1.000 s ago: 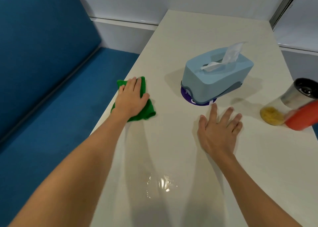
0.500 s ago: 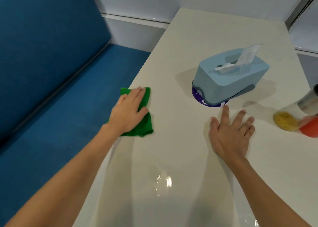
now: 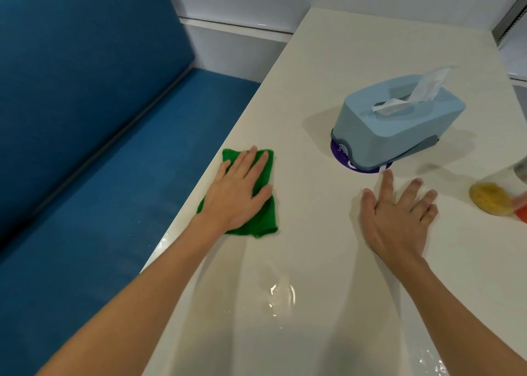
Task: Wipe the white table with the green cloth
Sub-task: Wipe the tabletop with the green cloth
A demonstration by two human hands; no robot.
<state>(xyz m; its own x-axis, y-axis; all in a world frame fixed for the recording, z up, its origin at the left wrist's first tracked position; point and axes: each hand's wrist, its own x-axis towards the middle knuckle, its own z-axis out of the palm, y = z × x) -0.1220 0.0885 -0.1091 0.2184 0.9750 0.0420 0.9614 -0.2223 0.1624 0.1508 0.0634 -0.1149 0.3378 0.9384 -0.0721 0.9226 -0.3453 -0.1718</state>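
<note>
Left hand (image 3: pixel 236 196) flat on green cloth (image 3: pixel 265 218), frame middle; right hand (image 3: pixel 396 221) flat on white table (image 3: pixel 328 61). Purple label (image 3: pixel 342 156) too blurry.

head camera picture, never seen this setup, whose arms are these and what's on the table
There is no machine here: these are a person's two bare arms, seen from a wide-angle camera worn on the head and looking down. The left hand lies flat on a green cloth near the left edge of the white table. The right hand rests open on the table, holding nothing. Beyond it stands a blue tissue box with a tissue sticking up. A wet-looking patch shines nearer the camera. At the right edge is a blurred container with something yellow inside. A blue bench runs along the left.
</note>
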